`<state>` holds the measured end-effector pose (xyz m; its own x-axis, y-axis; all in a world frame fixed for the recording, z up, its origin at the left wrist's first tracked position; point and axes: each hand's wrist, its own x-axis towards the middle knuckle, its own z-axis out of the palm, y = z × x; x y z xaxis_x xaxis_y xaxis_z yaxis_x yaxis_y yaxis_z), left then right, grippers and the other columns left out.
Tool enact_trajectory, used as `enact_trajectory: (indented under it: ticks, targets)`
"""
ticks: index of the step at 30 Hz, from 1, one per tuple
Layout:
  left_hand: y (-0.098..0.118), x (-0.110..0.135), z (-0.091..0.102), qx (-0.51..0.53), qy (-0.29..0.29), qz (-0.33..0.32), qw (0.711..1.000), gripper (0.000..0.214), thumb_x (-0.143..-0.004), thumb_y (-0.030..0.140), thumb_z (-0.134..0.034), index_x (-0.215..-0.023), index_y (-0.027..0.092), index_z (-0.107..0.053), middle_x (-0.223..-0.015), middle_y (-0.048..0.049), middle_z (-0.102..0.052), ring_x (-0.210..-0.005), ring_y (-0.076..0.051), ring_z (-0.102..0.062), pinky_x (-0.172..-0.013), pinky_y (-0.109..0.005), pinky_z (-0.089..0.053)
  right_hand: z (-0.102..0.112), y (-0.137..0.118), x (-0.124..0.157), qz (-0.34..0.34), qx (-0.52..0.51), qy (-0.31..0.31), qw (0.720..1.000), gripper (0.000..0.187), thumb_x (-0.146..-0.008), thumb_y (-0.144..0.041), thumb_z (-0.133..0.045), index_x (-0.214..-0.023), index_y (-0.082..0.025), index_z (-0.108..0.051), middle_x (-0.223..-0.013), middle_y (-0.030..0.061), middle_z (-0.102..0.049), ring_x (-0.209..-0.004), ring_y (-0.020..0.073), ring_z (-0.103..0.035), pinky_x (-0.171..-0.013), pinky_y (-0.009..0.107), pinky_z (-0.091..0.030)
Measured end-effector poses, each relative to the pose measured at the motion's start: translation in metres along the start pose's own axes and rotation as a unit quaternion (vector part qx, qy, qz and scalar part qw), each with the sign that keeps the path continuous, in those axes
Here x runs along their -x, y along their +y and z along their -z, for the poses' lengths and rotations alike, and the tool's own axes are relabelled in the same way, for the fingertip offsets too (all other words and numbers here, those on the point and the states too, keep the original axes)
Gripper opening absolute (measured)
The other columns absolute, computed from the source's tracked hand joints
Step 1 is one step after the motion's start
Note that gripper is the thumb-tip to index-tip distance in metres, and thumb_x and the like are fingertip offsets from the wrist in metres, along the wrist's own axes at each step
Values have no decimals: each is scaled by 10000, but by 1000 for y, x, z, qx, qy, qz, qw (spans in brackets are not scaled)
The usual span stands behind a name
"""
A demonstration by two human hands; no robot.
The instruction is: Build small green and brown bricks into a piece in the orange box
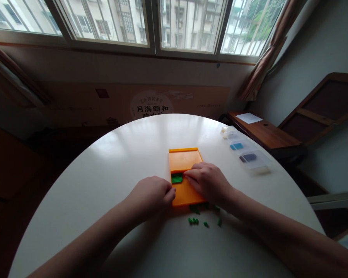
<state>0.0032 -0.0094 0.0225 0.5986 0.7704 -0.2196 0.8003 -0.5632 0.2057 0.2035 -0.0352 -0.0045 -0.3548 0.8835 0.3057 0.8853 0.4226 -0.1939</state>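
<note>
An orange plastic tray (pixel 185 159) with a raised lip at its far end and a crossbar lies flat on the table. Just below the crossbar, rows of small green block pieces (pixel 176 178) are set side by side at its left. My left hand (pixel 153 193) is closed at the tray's left edge, its thumb touching the rim. Over the tray's right side, my right hand (pixel 210 181) pinches its fingers together beside the green rows. Whatever is between those fingertips is hidden. Several loose green pieces (pixel 193 221) lie in front of the tray, some partly under my right wrist.
The round white table (pixel 104 170) spans the view. At its right edge lies a clear plastic case (pixel 249 152) or strip of bags with blue, dark and pale contents. Behind stand a wooden desk (pixel 266 133) with paper on it, and barred windows.
</note>
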Motion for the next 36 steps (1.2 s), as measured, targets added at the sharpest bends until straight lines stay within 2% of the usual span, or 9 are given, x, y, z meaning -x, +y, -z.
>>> enact_trajectory:
  ticks: [4, 6, 9, 12, 15, 20, 27, 32, 36]
  targets:
    - [0, 0, 2, 13, -17, 0, 1000, 452, -883, 437, -368, -626, 189, -646, -674, -66, -663, -562, -165, -556, -505, -267, -316, 19, 12, 8, 8, -16, 44, 999, 204, -920, -235, -522, -956, -208, -721, -875, 47, -673, -818, 156, -583, -734, 276, -396]
    - [-1, 0, 3, 13, -26, -1, 1000, 461, -887, 444, -357, -638, 191, -651, -685, -68, -669, -566, -164, -553, -508, -267, -312, 35, 23, 15, 38, -39, 35, 998, 208, -923, -226, -516, -951, -208, -721, -903, 47, -678, -833, 150, -591, -730, 265, -406]
    - [-1, 0, 4, 13, -33, -6, 999, 482, -897, 452, -338, -647, 191, -656, -700, -74, -673, -580, -169, -558, -510, -266, -309, 59, 37, 26, 110, -75, -54, 990, 192, -914, -223, -532, -916, -230, -725, -842, 18, -675, -744, 116, -591, -663, 239, -403]
    - [-2, -1, 4, 23, -37, -5, 999, 515, -906, 484, -319, -655, 192, -662, -703, -77, -671, -586, -175, -567, -504, -267, -310, 78, 41, 33, 113, -78, -111, 984, 181, -886, -208, -557, -866, -249, -733, -806, -2, -675, -698, 105, -595, -628, 236, -392]
    - [-3, -2, 3, 29, -37, -3, 999, 531, -904, 507, -310, -670, 192, -668, -705, -80, -672, -586, -176, -571, -501, -271, -313, 87, 33, 39, 120, -102, -174, 972, 196, -821, -157, -600, -838, -292, -741, -802, -37, -686, -683, 93, -602, -637, 228, -402]
    - [-3, -4, 2, 26, -40, -4, 999, 527, -905, 507, -308, -670, 202, -667, -705, -72, -675, -595, -181, -567, -519, -277, -326, 82, 16, 47, 115, -76, -235, 962, 202, -717, -142, -681, -787, -324, -736, -736, -72, -685, -660, 106, -599, -610, 242, -388]
    - [-2, -2, 5, 17, -44, -2, 999, 504, -905, 496, -319, -653, 203, -642, -704, -61, -674, -584, -172, -548, -515, -269, -300, 67, 12, 50, 115, -44, -277, 953, 159, -673, -153, -699, -731, -299, -721, -700, -46, -687, -601, 129, -561, -570, 261, -353]
    - [1, -2, 5, 16, -43, -3, 999, 500, -897, 490, -331, -626, 191, -626, -676, -63, -656, -558, -158, -523, -501, -266, -280, 66, 8, 48, 127, -31, -248, 960, 147, -722, -151, -630, -646, -262, -690, -620, -32, -646, -538, 114, -500, -539, 265, -314]
    - [1, -3, 4, 11, -39, -2, 999, 477, -891, 472, -346, -636, 197, -641, -663, -54, -654, -549, -157, -520, -496, -271, -273, 60, 10, 37, 108, -77, -171, 976, 151, -802, -156, -593, -778, -255, -706, -704, -34, -670, -620, 105, -557, -591, 235, -342]
